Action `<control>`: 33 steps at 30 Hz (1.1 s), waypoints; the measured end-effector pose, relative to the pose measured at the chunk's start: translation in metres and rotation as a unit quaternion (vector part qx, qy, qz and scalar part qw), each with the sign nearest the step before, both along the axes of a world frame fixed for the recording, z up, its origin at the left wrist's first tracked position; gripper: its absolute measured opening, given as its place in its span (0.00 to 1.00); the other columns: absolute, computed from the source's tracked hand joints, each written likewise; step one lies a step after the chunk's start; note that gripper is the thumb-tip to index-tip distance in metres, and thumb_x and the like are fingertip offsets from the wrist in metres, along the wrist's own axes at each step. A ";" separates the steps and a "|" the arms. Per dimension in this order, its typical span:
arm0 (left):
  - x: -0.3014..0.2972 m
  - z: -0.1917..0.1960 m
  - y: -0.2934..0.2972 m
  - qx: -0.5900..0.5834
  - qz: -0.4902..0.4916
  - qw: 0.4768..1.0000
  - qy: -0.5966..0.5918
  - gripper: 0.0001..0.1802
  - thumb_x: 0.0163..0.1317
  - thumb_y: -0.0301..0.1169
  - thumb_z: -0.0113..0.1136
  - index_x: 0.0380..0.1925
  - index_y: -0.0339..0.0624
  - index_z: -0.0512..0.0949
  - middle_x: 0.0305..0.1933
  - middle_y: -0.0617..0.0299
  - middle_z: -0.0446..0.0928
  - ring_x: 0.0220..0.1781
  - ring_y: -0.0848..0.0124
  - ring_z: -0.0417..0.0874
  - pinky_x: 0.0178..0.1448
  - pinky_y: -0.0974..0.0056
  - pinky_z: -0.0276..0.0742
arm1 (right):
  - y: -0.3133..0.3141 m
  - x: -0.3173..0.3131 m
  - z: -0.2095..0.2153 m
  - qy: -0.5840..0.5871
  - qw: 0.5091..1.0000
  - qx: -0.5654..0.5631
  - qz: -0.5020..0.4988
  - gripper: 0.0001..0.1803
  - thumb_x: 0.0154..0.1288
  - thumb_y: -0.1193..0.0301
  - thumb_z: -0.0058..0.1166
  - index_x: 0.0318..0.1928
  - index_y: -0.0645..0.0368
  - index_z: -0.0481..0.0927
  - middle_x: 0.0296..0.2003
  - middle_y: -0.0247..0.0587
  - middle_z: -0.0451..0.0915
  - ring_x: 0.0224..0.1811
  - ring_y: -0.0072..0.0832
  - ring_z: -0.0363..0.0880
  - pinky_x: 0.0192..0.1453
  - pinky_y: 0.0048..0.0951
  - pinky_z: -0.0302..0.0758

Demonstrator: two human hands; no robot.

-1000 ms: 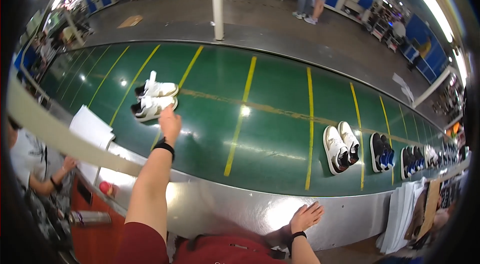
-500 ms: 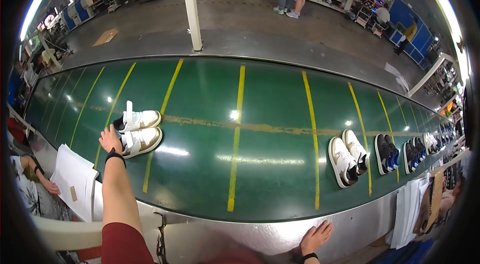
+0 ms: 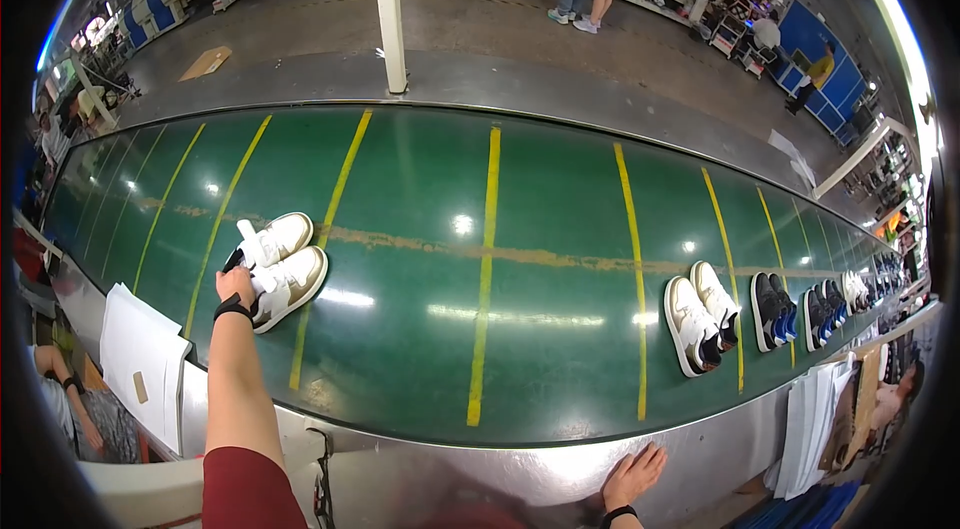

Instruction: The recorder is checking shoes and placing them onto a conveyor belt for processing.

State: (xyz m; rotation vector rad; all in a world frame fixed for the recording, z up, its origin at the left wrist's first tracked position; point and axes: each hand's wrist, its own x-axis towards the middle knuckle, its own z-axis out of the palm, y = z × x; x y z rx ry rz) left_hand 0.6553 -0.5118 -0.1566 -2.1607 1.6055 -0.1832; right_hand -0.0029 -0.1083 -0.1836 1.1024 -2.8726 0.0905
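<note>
On the left of the green conveyor belt (image 3: pixel 420 329) sits a pair of white and tan sneakers, side by side with toes pointing up and right. My left hand (image 3: pixel 236 285) is closed on the heel of the nearer sneaker (image 3: pixel 291 281); its fingertips are partly hidden. Just beyond it, the other sneaker (image 3: pixel 284 237) has its white strap standing up. Near the bottom, my right hand (image 3: pixel 636 475) rests with fingers stretched out on the metal edge (image 3: pixel 560 469) of the belt, holding nothing.
Farther right stand another white pair (image 3: pixel 690 324), black and blue shoes (image 3: pixel 772 314) and several more pairs. White sheets (image 3: pixel 145 359) hang over the near edge at left, beside another person's arm (image 3: pixel 80 404). A white post (image 3: pixel 390 19) rises beyond the belt.
My left hand has closed on the nearer sneaker's heel. The left pair has turned, its toes swinging away from me. My right hand stays on the metal edge.
</note>
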 end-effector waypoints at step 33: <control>-0.271 0.055 0.381 0.074 -0.041 0.945 0.315 0.32 0.49 0.56 0.55 0.31 0.31 0.78 0.28 0.40 0.79 0.33 0.48 0.82 0.39 0.53 0.77 | -0.002 0.028 -0.007 -0.007 0.994 -0.101 0.028 0.30 0.65 0.62 0.41 0.63 0.63 0.58 0.66 0.62 0.50 0.69 0.55 0.44 0.69 0.53 0.45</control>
